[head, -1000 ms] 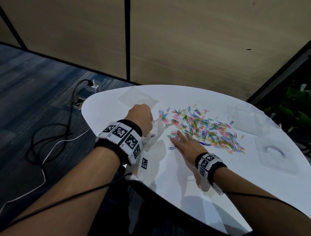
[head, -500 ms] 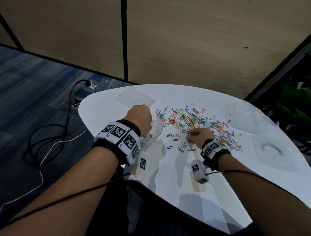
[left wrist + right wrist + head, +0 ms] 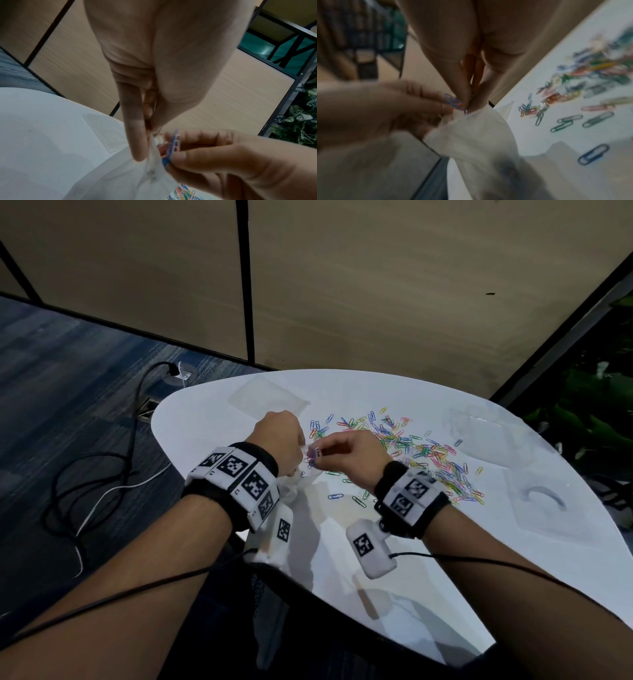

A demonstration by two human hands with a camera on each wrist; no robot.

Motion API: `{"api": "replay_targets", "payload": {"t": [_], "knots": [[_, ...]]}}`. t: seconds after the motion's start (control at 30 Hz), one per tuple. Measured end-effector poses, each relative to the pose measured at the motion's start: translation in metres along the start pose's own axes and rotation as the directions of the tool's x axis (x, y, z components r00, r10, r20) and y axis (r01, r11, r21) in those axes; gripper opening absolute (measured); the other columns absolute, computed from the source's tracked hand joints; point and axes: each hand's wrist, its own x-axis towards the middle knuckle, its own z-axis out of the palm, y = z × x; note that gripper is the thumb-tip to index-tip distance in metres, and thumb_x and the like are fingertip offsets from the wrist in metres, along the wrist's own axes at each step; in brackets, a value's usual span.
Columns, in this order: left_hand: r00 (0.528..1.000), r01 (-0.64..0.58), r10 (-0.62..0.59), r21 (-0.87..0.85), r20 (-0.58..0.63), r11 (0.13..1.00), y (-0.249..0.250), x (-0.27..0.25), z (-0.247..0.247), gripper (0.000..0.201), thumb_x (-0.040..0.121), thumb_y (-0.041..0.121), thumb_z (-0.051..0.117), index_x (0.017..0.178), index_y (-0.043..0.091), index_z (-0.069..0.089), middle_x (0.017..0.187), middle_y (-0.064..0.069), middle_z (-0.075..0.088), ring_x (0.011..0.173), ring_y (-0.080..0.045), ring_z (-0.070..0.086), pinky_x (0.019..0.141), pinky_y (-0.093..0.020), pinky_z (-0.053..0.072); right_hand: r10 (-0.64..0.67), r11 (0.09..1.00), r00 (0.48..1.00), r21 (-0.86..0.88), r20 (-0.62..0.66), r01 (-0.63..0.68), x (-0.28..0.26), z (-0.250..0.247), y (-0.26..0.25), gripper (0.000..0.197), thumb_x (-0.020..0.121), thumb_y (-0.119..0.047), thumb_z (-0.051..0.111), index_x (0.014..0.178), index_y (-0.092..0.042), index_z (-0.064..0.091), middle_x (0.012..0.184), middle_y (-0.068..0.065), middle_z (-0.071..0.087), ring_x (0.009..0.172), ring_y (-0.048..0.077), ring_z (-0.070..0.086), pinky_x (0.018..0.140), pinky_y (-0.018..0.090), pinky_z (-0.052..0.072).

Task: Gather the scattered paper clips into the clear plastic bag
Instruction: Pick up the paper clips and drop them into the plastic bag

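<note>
Coloured wire paper clips [image 3: 313,455], a few, pinched in the right hand [image 3: 346,455] at the mouth of the crumpled clear plastic bag [image 3: 301,479] gripped by the left hand [image 3: 279,440]; bag contents unreadable. Loose clips [image 3: 428,453] litter the white table [image 3: 394,542].

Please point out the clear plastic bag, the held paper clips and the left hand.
clear plastic bag [image 3: 154,174]: left wrist view, upper edge.
held paper clips [image 3: 173,144]: left wrist view, blue clip.
left hand [image 3: 279,436]: head view, back of hand.

Your right hand [image 3: 346,455] is leaving the scattered pile [image 3: 424,453] on the worktop [image 3: 445,559], now carrying a pinched few paper clips [image 3: 313,455] to the bag's mouth [image 3: 303,470].
</note>
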Motion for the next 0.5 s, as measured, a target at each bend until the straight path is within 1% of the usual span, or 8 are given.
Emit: {"api": "replay_targets", "payload": {"t": [0.07, 0.13, 0.17, 0.23, 0.3, 0.37, 0.43, 0.5], "knots": [[1.000, -0.013, 0.013, -0.009, -0.003, 1.000, -0.001, 0.001, 0.002, 0.025, 0.083, -0.004, 0.066, 0.102, 0.009, 0.077, 0.094, -0.018, 0.076, 0.086, -0.033, 0.075, 0.083, -0.041, 0.062, -0.040, 0.971, 0.999, -0.238, -0.036, 0.031, 0.002, 0.008, 0.002, 0.019, 0.077, 0.000, 0.074, 0.091, -0.013, 0.076, 0.080, 0.007, 0.076, 0.074, 0.017, 0.074, 0.083, 0.038, 0.060], [1.000, -0.012, 0.012, -0.017, -0.002, 1.000, -0.002, 0.002, 0.003, 0.024, 0.084, -0.004, 0.065, 0.099, 0.010, 0.077, 0.092, -0.017, 0.075, 0.083, -0.032, 0.075, 0.083, -0.040, 0.063, -0.082, 0.915, 0.996, -0.400, -0.048, 0.056, 0.002, 0.015, 0.001, 0.015, 0.079, -0.010, 0.074, 0.093, -0.014, 0.077, 0.072, 0.004, 0.076, 0.066, 0.014, 0.074, 0.078, 0.035, 0.060], [1.000, -0.013, 0.013, -0.022, -0.001, 1.000, -0.003, 0.003, 0.003, 0.024, 0.083, -0.004, 0.065, 0.098, 0.011, 0.077, 0.093, -0.017, 0.075, 0.083, -0.031, 0.075, 0.083, -0.040, 0.063, -0.120, 0.873, 0.992, -0.480, -0.048, 0.083, 0.001, 0.017, -0.001, 0.012, 0.079, -0.013, 0.074, 0.091, -0.015, 0.077, 0.071, 0.004, 0.075, 0.065, 0.014, 0.073, 0.078, 0.033, 0.059], [1.000, -0.015, 0.015, -0.034, -0.004, 0.999, -0.004, 0.004, 0.002, 0.026, 0.083, -0.004, 0.067, 0.102, 0.011, 0.076, 0.098, -0.017, 0.074, 0.086, -0.032, 0.074, 0.084, -0.040, 0.062, -0.181, 0.789, 0.983, -0.599, -0.018, 0.134, 0.002, 0.019, -0.004, 0.012, 0.080, -0.013, 0.072, 0.089, -0.016, 0.079, 0.078, 0.004, 0.077, 0.071, 0.015, 0.072, 0.081, 0.029, 0.057], [1.000, -0.019, 0.019, -0.039, -0.007, 0.999, -0.004, 0.003, 0.001, 0.029, 0.083, -0.004, 0.068, 0.107, 0.009, 0.075, 0.100, -0.018, 0.074, 0.088, -0.033, 0.074, 0.085, -0.040, 0.062, -0.187, 0.744, 0.982, -0.650, 0.020, 0.155, 0.003, 0.020, -0.006, 0.017, 0.080, -0.008, 0.068, 0.090, -0.016, 0.080, 0.086, 0.003, 0.077, 0.075, 0.013, 0.069, 0.080, 0.022, 0.053], [1.000, -0.024, 0.023, -0.039, -0.010, 0.999, -0.004, 0.001, -0.001, 0.028, 0.084, -0.004, 0.068, 0.108, 0.008, 0.075, 0.099, -0.017, 0.075, 0.090, -0.032, 0.074, 0.087, -0.040, 0.061, -0.172, 0.734, 0.984, -0.662, 0.033, 0.151, 0.004, 0.021, -0.005, 0.017, 0.078, -0.008, 0.069, 0.088, -0.016, 0.080, 0.085, 0.002, 0.077, 0.072, 0.010, 0.064, 0.075, 0.016, 0.047], [1.000, -0.028, 0.028, -0.036, -0.002, 0.999, -0.003, -0.001, -0.002, 0.027, 0.086, -0.004, 0.067, 0.108, 0.008, 0.075, 0.100, -0.016, 0.075, 0.092, -0.032, 0.074, 0.089, -0.040, 0.060, -0.176, 0.735, 0.984, -0.659, 0.041, 0.158, 0.004, 0.023, -0.004, 0.015, 0.075, -0.011, 0.072, 0.086, -0.017, 0.080, 0.081, 0.002, 0.077, 0.068, 0.009, 0.063, 0.071, 0.016, 0.045], [1.000, -0.027, 0.028, -0.031, 0.005, 0.999, -0.003, -0.003, -0.003, 0.028, 0.086, -0.004, 0.066, 0.109, 0.008, 0.075, 0.101, -0.016, 0.075, 0.093, -0.032, 0.074, 0.090, -0.040, 0.060, -0.173, 0.724, 0.982, -0.666, 0.075, 0.179, 0.003, 0.023, -0.004, 0.014, 0.075, -0.011, 0.071, 0.084, -0.016, 0.080, 0.080, 0.001, 0.077, 0.068, 0.010, 0.065, 0.070, 0.019, 0.049]]}}
